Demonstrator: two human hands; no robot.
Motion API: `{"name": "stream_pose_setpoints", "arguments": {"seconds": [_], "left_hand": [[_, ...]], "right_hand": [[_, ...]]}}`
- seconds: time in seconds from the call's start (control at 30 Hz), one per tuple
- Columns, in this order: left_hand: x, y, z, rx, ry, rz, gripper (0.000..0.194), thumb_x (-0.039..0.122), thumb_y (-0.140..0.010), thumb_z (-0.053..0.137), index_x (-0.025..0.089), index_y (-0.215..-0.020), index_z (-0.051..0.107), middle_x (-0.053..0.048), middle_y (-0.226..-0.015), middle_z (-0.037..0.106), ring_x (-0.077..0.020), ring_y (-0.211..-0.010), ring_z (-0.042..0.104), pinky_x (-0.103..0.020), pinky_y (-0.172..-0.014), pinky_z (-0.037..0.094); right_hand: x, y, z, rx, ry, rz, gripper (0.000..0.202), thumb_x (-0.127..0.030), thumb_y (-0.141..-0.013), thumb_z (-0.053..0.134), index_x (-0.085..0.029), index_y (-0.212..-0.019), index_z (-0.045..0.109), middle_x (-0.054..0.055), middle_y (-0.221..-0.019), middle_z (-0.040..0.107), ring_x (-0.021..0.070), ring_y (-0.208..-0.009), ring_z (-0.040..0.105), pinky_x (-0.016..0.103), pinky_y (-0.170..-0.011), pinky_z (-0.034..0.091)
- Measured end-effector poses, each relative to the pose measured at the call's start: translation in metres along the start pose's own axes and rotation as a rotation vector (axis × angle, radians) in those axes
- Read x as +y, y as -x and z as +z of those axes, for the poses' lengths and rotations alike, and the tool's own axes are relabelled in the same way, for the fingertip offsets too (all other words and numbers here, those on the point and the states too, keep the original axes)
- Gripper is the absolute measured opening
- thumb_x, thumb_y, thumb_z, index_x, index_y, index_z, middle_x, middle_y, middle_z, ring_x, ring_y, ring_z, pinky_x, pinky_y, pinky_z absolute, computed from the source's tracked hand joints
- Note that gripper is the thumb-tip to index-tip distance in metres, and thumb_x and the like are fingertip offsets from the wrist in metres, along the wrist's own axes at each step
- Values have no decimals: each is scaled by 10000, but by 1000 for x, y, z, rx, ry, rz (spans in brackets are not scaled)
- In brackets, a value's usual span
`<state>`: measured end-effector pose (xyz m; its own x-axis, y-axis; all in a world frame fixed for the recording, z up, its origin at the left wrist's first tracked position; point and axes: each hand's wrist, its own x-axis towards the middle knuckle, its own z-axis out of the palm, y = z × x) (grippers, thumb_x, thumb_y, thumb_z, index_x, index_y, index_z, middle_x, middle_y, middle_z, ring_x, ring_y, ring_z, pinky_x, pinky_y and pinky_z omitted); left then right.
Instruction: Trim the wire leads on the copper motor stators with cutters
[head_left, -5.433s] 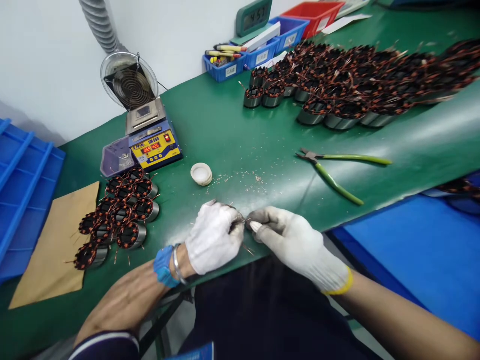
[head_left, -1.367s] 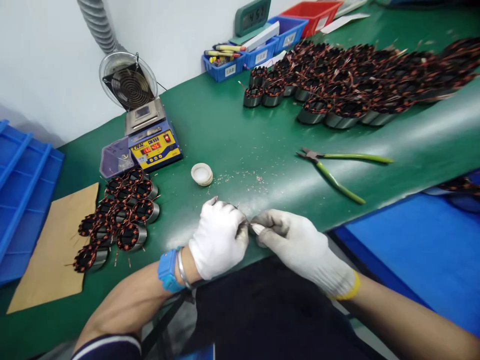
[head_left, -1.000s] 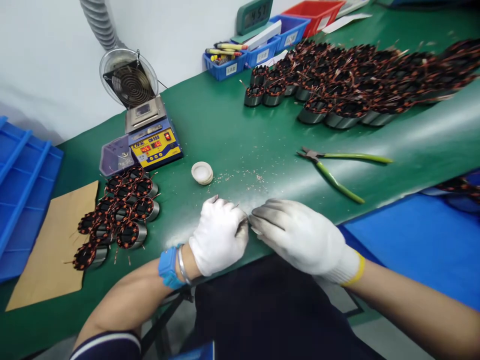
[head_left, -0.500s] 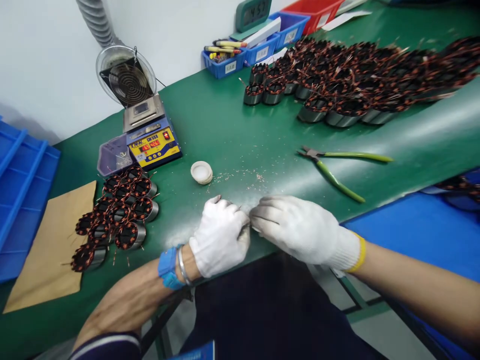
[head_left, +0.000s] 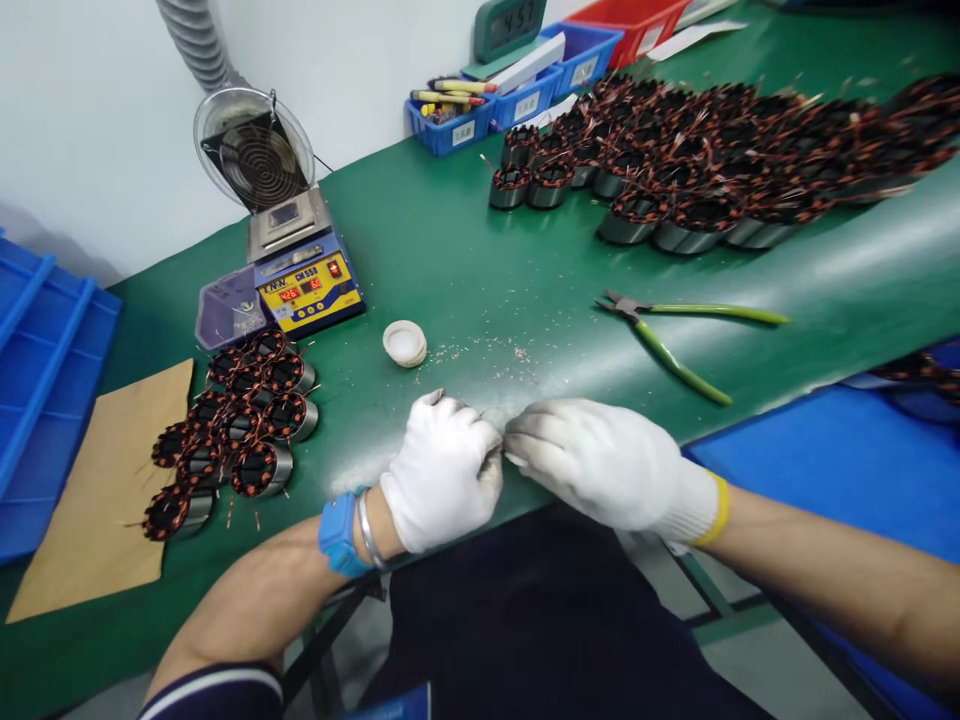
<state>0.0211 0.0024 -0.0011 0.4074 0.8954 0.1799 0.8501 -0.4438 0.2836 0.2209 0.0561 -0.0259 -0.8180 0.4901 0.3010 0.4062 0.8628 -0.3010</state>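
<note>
My left hand (head_left: 444, 472), in a white glove, is closed at the front edge of the green table (head_left: 420, 240). Its fingers curl inward and what they hold, if anything, is hidden. Right beside it my right hand (head_left: 600, 462), gloved too, has its fingers pressed together, the tips meeting the left hand's; its grip is hidden as well. Beyond the hands lie small copper-coloured clippings (head_left: 520, 353) and a round white dish (head_left: 405, 343). Cutting pliers with green handles (head_left: 679, 372) rest spread apart to the right.
Wire-wound stators stand in a small group (head_left: 259, 468) at left and a large group (head_left: 701, 222) at back right. A solder pot unit (head_left: 309, 292) sits back left, near brown cardboard (head_left: 112, 480) and a blue crate (head_left: 45, 390). Blue bins (head_left: 452, 135) line the wall.
My right hand has shifted very slightly down, its fingertips staying by the left hand. The digits on the solder pot's display differ. Otherwise the scene looks the same.
</note>
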Motion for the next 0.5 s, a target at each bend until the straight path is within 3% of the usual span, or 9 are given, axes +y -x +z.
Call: {"name": "stream_pose_setpoints", "arguments": {"seconds": [0.1,0.17,0.23,0.33,0.4,0.43,0.5], "left_hand": [[-1,1,0,11,-17,5,121,200,-870,566,196,-784,650,-50,-792,663,-236,-885,618,-476,-1080,421],[-2,1,0,16,-27,12,126,201,-870,563,201,-776,647,-47,-787,663,-234,-869,616,-473,-1072,429],[-1,0,0,17,-23,11,130,198,-870,561,203,-774,650,-47,-783,662,-233,-861,615,-471,-1069,433],[-1,0,0,25,-13,11,131,196,-867,560,198,-778,655,-47,-780,664,-231,-849,615,-476,-1067,435],[-1,0,0,32,-16,14,134,196,-870,555,197,-779,654,-46,-778,663,-229,-841,612,-476,-1060,440],[-1,0,1,31,-19,15,136,199,-870,554,198,-775,651,-44,-775,661,-229,-841,612,-475,-1058,441],[-1,0,1,26,-24,16,135,206,-867,557,204,-766,646,-42,-772,657,-229,-846,611,-471,-1059,441]], "right_hand": [[-11,-9,1,-179,-504,475,313,-341,-987,401,-186,-828,622,55,-681,700,178,-568,643,289,-550,503],[-15,-12,0,-283,-756,612,321,-352,-982,376,-206,-770,568,16,-585,650,159,-493,602,267,-501,476],[-13,-11,-2,-208,-630,540,268,-352,-951,438,-198,-814,610,41,-671,694,180,-573,642,283,-545,492],[-4,-4,-3,-14,-147,174,231,-297,-927,514,-176,-999,698,126,-969,755,254,-843,699,362,-731,530],[-1,-3,-3,3,-30,14,261,-265,-935,486,-164,-1026,709,156,-1033,749,277,-895,694,397,-776,527],[-2,-3,-3,-23,-67,39,266,-263,-941,466,-164,-996,706,147,-991,751,265,-855,695,382,-749,527],[-8,-7,-3,-108,-306,259,287,-293,-955,420,-171,-898,673,96,-823,733,213,-699,675,322,-641,514]]}}
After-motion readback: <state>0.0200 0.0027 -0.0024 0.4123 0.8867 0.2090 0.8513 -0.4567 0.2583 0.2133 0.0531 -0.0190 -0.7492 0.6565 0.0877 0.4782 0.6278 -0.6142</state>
